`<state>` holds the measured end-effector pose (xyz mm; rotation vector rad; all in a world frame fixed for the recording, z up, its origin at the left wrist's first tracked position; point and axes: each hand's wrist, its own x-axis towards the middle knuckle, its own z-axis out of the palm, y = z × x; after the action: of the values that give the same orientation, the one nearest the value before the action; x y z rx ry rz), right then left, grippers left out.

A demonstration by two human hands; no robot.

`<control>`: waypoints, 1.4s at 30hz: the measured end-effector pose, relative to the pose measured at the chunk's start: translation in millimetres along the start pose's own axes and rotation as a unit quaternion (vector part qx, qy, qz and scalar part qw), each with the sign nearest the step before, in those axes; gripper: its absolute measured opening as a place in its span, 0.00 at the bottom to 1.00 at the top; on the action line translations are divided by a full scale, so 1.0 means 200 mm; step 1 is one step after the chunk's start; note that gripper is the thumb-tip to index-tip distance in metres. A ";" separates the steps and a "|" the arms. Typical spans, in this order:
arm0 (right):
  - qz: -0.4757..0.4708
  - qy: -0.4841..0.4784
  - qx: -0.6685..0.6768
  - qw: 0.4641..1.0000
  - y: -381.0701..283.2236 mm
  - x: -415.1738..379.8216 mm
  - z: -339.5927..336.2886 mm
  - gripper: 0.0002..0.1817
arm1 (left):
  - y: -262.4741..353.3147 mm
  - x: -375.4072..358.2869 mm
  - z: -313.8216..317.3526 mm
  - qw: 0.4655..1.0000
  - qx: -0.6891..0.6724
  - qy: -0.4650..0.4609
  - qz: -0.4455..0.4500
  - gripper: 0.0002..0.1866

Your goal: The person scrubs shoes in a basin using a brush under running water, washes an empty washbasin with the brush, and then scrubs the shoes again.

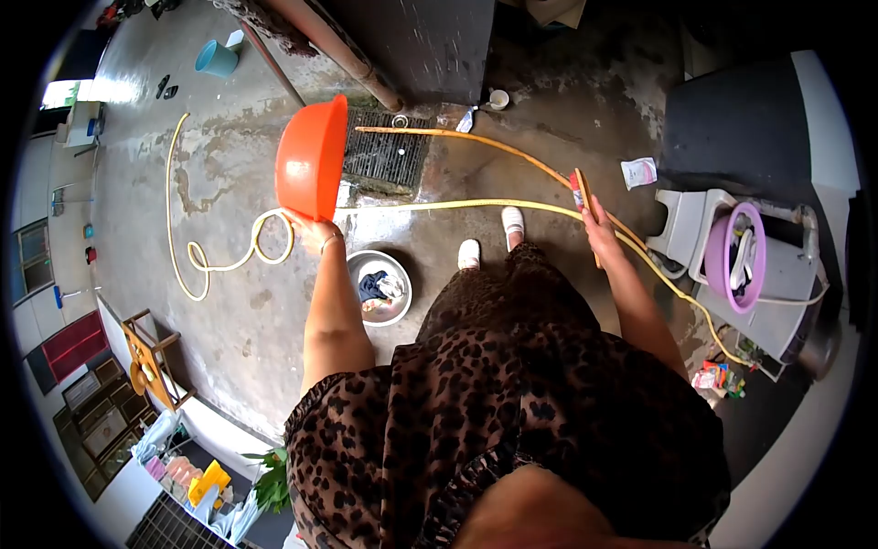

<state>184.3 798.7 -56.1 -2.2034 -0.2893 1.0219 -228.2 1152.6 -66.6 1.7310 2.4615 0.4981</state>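
My left hand [315,233] is closed on the rim of an orange plastic basin [307,165]. The basin is tipped on its side, its mouth facing right, beside a metal drain grate [384,156]. In my right hand [601,233] is a scrub brush [581,189] with a wooden back and what look like reddish bristles; its lower end shows below my fingers. A yellow hose [485,204] crosses the floor beneath both hands. Below my left wrist, a metal basin [406,302] holds dark and white cloths [382,287].
A purple basin [755,284] with items inside rests at the right near a grey plastic stool [681,220]. A white packet [638,172] lies on the wet concrete floor [233,320]. Far left stand a blue bucket [216,59] and a wooden chair [151,357].
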 end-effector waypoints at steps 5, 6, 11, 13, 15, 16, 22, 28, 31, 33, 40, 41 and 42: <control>0.082 0.004 0.070 0.994 0.01 -0.24 -0.05 0.31 | 0.06 -0.08 0.19 0.925 -0.248 -0.209 -0.198 0.32; 0.084 0.018 0.134 0.987 0.00 -0.30 -0.04 0.27 | 0.01 -0.11 0.35 0.841 -0.392 -0.258 -0.268 0.29; 0.116 0.031 0.222 0.968 0.10 -0.51 -0.17 0.17 | 0.16 -0.54 0.55 0.523 -0.606 -0.488 -0.348 0.18; 0.095 0.053 0.273 0.956 0.16 -0.56 -0.24 0.15 | 0.36 -0.70 0.43 0.619 -0.436 -0.584 -0.293 0.17; 0.087 0.111 0.292 0.946 0.24 -0.64 -0.33 0.14 | 0.52 -0.93 0.34 0.623 -0.411 -0.617 -0.250 0.17; 0.072 0.121 0.289 0.947 0.25 -0.71 -0.40 0.15 | 0.60 -1.04 0.31 0.624 -0.400 -0.631 -0.227 0.17; -0.151 0.302 0.076 0.938 0.33 -0.99 -0.82 0.25 | 1.02 -1.74 0.11 0.619 -0.257 -0.740 -0.058 0.17; -0.061 0.213 -0.168 0.961 0.33 -0.97 -1.12 0.28 | 1.23 -2.46 -0.24 0.555 -0.209 -0.805 0.035 0.18; -0.079 0.285 -0.300 0.907 0.50 -0.79 -1.18 0.27 | 1.26 -2.76 -0.31 0.530 -0.198 -0.819 0.096 0.16; 0.026 0.217 -0.284 0.934 0.47 -0.73 -1.32 0.27 | 1.29 -2.87 -0.40 0.525 -0.196 -0.821 0.105 0.14; 0.151 0.364 -0.224 0.891 0.73 -0.56 -2.00 0.26 | 1.57 -3.16 -0.34 0.500 -0.197 -0.826 0.170 0.19; 0.167 0.326 -0.195 0.910 0.66 -0.58 -2.03 0.26 | 1.64 -3.19 -0.35 0.492 -0.203 -0.827 0.183 0.21; 0.184 0.283 -0.163 0.927 0.60 -0.60 -2.02 0.26 | 1.69 -3.22 -0.36 0.486 -0.207 -0.827 0.193 0.22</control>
<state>394.2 455.9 120.6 -2.8144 0.2456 0.4890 284.9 641.2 36.1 1.2050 0.4557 -0.4629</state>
